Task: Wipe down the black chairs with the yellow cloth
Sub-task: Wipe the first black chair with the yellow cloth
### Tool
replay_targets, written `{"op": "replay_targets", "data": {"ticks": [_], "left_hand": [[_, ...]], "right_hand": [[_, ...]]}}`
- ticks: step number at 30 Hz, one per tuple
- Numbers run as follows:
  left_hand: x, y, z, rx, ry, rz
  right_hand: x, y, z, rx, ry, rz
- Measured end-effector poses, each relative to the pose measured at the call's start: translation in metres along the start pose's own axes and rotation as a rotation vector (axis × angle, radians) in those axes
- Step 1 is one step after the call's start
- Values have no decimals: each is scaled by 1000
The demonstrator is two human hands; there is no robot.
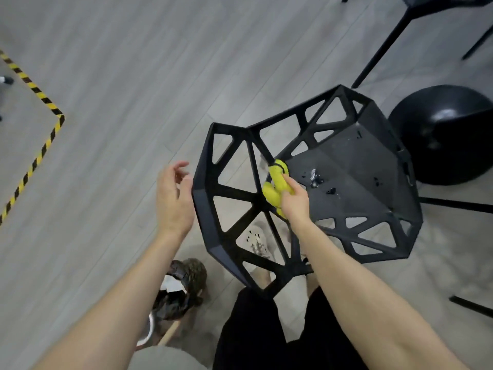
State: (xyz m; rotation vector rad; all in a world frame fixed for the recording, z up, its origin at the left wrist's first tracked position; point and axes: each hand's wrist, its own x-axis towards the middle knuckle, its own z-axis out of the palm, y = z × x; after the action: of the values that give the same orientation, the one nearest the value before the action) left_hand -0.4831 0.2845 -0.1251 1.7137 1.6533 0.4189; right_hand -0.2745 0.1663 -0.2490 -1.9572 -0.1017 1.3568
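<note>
Head view looks down on a black chair (360,198) standing on the grey floor (120,89) just in front of us, and we see its open-lattice backrest (200,209) on the side nearest us and to the left. Its seat (360,161) runs away to the right, so the chair faces rightward and slightly away from us, with its long axis lying along that same line.

The right hand (296,201) is curled round a bunched yellow cloth (276,185) and presses it where the backrest meets the rear of the seat. The cloth is a lumpy roll whose long axis runs roughly away from us, across the chair's own line. Its far end sits against a backrest strut.

The left hand (173,198) holds nothing, its fingers loose and apart, just beside the backrest's outer rim. We cannot tell whether the fingertips touch the rim.

A few wet drops (316,178) glisten on the seat just to the right of the cloth, past the right hand's fingers. We judge that the coming stroke turns on this: the drops lie rightward of the cloth, the right hand is much the nearer, and a sweep along the seat's axis would take them. The left hand is well placed to steady the backrest.

A second chair (426,0) and a round black object (440,134) stand beyond
</note>
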Motion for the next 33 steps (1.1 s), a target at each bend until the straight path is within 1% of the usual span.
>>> {"op": "replay_targets", "data": {"ticks": [1, 3, 4, 5, 6, 7, 8, 9, 10, 11, 12, 13, 15, 16, 19, 20, 22, 24, 25, 28, 30, 33], "left_hand": [[19, 8, 4, 24, -34, 31], [54, 22, 15, 135, -103, 112], [71, 26, 22, 194, -148, 155], [85, 29, 26, 246, -202, 198], [96, 32, 31, 291, -260, 233], [105, 36, 36, 322, -304, 259], [111, 39, 40, 334, -339, 276], [115, 41, 45, 345, -368, 281], [118, 41, 50, 359, -391, 296], [118, 41, 55, 370, -406, 316], [120, 39, 59, 362, -404, 329], [124, 38, 60, 330, -399, 315], [131, 39, 62, 288, -389, 279], [132, 41, 63, 277, -387, 267], [132, 46, 65, 249, -383, 201], [131, 47, 65, 232, -388, 161], [129, 49, 64, 200, -400, 104], [127, 49, 62, 238, -400, 95], [127, 48, 62, 256, -396, 98], [129, 44, 62, 241, -373, 122], [130, 41, 62, 252, -365, 144], [117, 40, 56, 266, -367, 145]], "right_hand": [[12, -13, 15, -42, -20, -94], [24, -25, 41, -210, -108, -332], [25, -20, 47, -278, -143, -406], [22, -7, 46, -316, -173, -410], [15, 13, 40, -321, -200, -365], [6, 32, 29, -327, -224, -269], [-3, 49, 17, -317, -249, -116], [-6, 57, 8, -280, -227, 60], [-1, 59, 5, -192, -133, 204], [8, 58, 7, -103, 5, 282], [19, 51, 16, -54, 104, 277], [29, 38, 28, -40, 116, 225], [34, 21, 53, -83, 26, 99], [32, 23, 59, -121, 18, 84], [4, 37, 50, -221, -1, 224], [-5, 40, 48, -216, -23, 225], [-4, 39, 54, -186, -43, 144], [33, 30, 60, -184, -21, 26], [58, 23, 62, -179, -7, -2], [114, 12, 61, -177, 47, -20], [104, 23, 62, -218, 15, -9], [42, 52, 62, -284, -53, -88]]}}
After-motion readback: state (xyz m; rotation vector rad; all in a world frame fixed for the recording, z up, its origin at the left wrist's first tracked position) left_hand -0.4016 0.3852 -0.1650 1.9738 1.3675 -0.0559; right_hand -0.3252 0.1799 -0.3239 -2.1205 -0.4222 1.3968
